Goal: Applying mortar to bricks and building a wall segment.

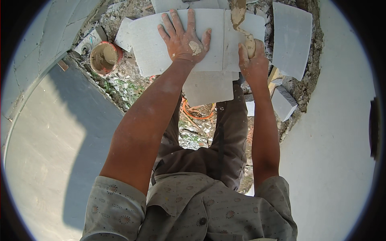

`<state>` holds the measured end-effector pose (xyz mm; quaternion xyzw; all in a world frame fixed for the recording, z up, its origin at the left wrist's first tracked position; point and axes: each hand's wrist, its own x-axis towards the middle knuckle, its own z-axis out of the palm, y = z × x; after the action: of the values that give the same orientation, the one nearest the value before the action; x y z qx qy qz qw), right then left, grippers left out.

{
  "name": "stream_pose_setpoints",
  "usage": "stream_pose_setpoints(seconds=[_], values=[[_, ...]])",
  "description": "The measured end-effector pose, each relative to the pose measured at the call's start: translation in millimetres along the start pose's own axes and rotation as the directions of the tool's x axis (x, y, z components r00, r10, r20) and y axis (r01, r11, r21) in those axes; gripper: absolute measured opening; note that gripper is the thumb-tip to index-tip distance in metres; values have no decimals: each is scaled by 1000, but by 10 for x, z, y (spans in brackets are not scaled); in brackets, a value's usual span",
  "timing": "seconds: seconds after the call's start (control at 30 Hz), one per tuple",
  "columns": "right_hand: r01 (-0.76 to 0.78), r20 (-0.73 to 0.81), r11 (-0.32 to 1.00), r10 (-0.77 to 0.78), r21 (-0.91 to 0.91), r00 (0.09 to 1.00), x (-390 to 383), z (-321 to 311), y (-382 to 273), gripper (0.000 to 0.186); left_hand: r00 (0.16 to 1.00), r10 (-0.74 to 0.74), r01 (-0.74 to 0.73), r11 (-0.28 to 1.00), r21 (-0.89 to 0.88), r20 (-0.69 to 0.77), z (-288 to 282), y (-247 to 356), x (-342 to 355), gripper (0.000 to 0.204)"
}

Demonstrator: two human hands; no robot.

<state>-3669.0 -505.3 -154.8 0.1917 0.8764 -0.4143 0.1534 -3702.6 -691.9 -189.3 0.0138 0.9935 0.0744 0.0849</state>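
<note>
"The patterned shirt point(181, 209) is nearest. Where's the slab?"

"At the far side, the pale slab point(150, 52) lies beneath the left hand point(185, 45), which is flat, fingers spread, gripping nothing I can see. The right hand point(255, 62) is closed round the handle of the trowel point(238, 16)."

"How far along?"

"Partway, I'd judge: the trowel is coated, this slab lies flat, but another slab point(292, 40) lies apart at right. How many are left, I can't tell."

"Which way do they point?"

"Slab's long axis, left to right; trowel's, near to far, blade pointing away."

Grey short-sleeved shirt point(245, 215) (scattered reddish sunburst motifs point(230, 214)), dark brownish trousers point(197, 160)
</note>
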Motion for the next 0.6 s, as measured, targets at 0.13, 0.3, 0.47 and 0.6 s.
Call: stream_pose_setpoints(seconds=[0.13,0.3,0.47,0.6], values=[[162,-47,986,-164,-36,985,286,122,101,33,1000,-9,9,1000,-22,21,13,28,5,73],[166,-21,985,-167,-49,986,299,192,123,35,1000,-4,5,999,-40,18,-4,-10,-7,72],[207,-20,978,-208,-21,978,328,178,112,33,1000,-1,1,999,-48,7,2,-16,-4,73],[167,29,983,-165,-76,986,306,179,77,37,1000,-3,3,1000,-13,21,2,-14,-10,74]])
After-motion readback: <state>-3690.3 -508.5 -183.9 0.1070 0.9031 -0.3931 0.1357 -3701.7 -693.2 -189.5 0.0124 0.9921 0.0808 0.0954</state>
